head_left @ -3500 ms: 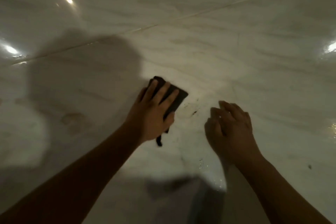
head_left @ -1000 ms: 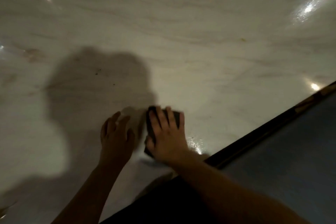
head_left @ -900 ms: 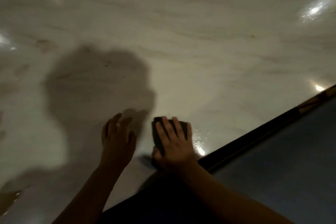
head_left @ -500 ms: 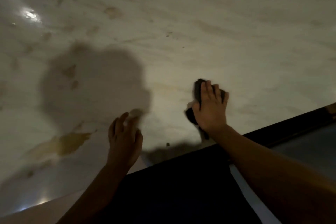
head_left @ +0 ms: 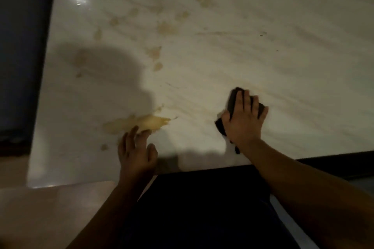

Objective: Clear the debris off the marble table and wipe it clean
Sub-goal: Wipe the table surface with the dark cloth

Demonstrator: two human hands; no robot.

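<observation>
The cloth (head_left: 232,100), under the left hand (head_left: 135,151) 3.5 s ago, now lies under the right hand (head_left: 244,121), slid out to 3 o'clock. The left fingers (head_left: 132,133) have reached a yellow spill (head_left: 150,123), newly in view.

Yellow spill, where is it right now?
Head view: the yellow spill lies just beyond the left hand, left of the dark cloth under the right hand.

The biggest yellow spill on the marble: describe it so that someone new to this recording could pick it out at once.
Start at the near edge of the marble table and find the left hand. The spill lies just beyond its fingertips. It is the largest and brightest yellow patch; the other stains farther back are small and faint.
</observation>
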